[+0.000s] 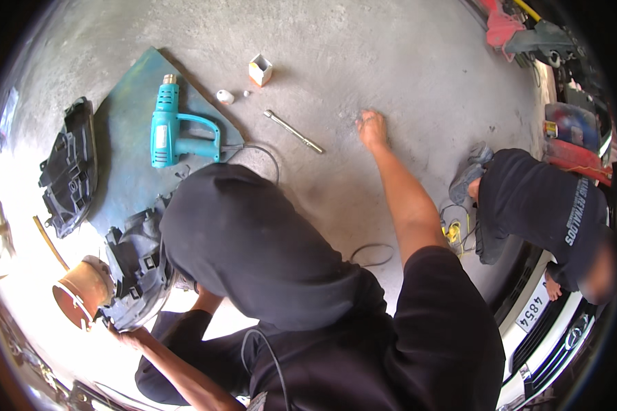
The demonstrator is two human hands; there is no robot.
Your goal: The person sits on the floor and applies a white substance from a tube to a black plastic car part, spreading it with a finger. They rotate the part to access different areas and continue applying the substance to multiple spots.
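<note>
At the lower left, my left hand (130,337) grips the lower edge of a headlight assembly (137,270), dark housing side up. An orange-brown round tub (82,288) stands against it. My right hand (372,129) reaches far over the concrete floor, its fingers bent down; whatever they hold, if anything, is too small to make out. Left of it lies a chrome socket wrench bar (293,131). A teal heat gun (175,127) rests on a blue-green sheet (120,185). My black-clothed raised knee (212,212) hides part of the headlight and the heat gun's cable.
A second black headlight housing (68,168) lies at the sheet's left edge. Beyond the sheet stand a small bottle (225,96) and a carton (260,70). At right, another person (528,198) crouches by a white car (535,301), near a yellow object (454,231). Red equipment (506,31) is far right.
</note>
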